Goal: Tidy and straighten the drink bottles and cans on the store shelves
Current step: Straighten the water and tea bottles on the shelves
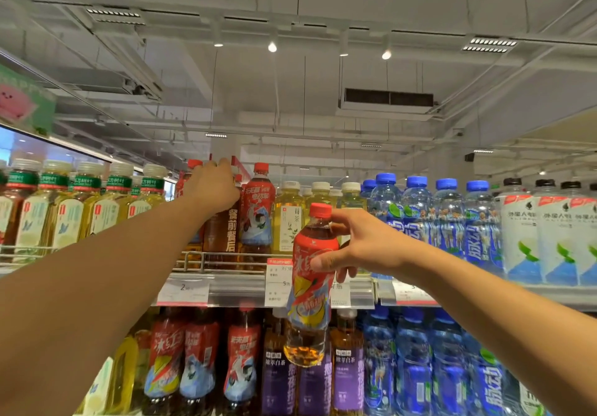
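My right hand (pixel 352 247) grips a red-capped iced tea bottle (pixel 310 305) with a red label, held in the air in front of the top shelf's edge (pixel 239 289). My left hand (pixel 213 189) reaches up into the top shelf and covers the top of a brown tea bottle (pixel 223 231), fingers curled over it. A red-labelled iced tea bottle (pixel 258 215) stands just right of that hand. Another red-capped bottle (pixel 193 165) shows behind my left hand.
The top shelf holds yellow tea bottles (pixel 97 208) at the left, pale tea bottles (pixel 287 218) in the middle, blue water bottles (pixel 449 212) and white bottles (pixel 549 241) at the right. The lower shelf carries red (pixel 200 360), purple (pixel 277 380) and blue (pixel 416 364) bottles. Price tags (pixel 184 292) line the rail.
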`<state>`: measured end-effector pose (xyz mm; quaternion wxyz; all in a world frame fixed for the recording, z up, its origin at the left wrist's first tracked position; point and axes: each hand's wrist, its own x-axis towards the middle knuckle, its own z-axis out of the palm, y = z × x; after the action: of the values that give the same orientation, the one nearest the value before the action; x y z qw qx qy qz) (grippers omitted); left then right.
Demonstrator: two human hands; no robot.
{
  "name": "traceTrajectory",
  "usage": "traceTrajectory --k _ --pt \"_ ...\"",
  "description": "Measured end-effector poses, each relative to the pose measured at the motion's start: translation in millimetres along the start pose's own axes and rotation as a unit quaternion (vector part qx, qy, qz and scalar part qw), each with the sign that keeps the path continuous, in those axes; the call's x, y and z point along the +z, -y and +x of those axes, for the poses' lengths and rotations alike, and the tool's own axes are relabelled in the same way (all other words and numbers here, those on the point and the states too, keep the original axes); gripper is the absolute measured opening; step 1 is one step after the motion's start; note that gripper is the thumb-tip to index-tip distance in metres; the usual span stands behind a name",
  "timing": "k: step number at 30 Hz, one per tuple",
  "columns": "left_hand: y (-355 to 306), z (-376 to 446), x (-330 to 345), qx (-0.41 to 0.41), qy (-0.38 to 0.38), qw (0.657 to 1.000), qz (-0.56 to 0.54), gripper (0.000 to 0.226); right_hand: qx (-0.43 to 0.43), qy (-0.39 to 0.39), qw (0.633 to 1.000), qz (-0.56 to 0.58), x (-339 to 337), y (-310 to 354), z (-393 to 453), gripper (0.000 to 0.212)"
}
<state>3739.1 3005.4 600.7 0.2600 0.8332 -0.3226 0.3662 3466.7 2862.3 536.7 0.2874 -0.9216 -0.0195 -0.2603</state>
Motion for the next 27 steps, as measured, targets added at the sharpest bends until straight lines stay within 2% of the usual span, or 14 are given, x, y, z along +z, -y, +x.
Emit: traceTrajectory --k 2,6,10,14,18,21,23,27 --pt "-1.8 3.1 -1.4 0.014 0.001 1.000 0.024 0.049 -0.002 0.000 1.000 0.003 -0.2 -1.0 -1.6 0.056" --pt "-1.6 6.0 -2.6 0.029 -0.029 0.999 0.001 0.036 -0.002 -0.004 1.000 0.013 -1.3 -4.5 -5.5 0.073" --pt "-2.6 2.9 -5.7 0.032 -0.062 0.997 -0.020 0.039 -0.004 0.001 1.000 0.018 -3.1 -7.1 -9.9 0.059" --pt "-1.1 -1.5 -4.9 0.008 -0.069 0.992 -0.106 0.047 -0.011 0.001 1.000 0.016 -4.4 -9.0 -14.1 0.057" --pt "4.9 -6.9 3.8 -0.012 -0.047 0.967 -0.250 0.056 -0.013 0.003 1.000 0.022 -3.2 -8.2 -16.2 0.058" --pt "1.3 -18.0 6.1 0.001 -0.035 0.962 -0.269 0.043 -0.014 0.003 1.000 0.022 -2.7 -6.1 -17.4 0.062" --pt "-1.0 -29.0 7.1 -0.011 -0.024 0.958 -0.287 0.048 -0.016 0.001 1.000 0.018 -0.8 -2.6 -18.4 0.065" --pt "-2.8 -56.7 1.1 -0.014 -0.048 0.941 -0.335 0.048 -0.028 -0.002 1.000 0.008 2.8 5.2 -17.8 0.053"
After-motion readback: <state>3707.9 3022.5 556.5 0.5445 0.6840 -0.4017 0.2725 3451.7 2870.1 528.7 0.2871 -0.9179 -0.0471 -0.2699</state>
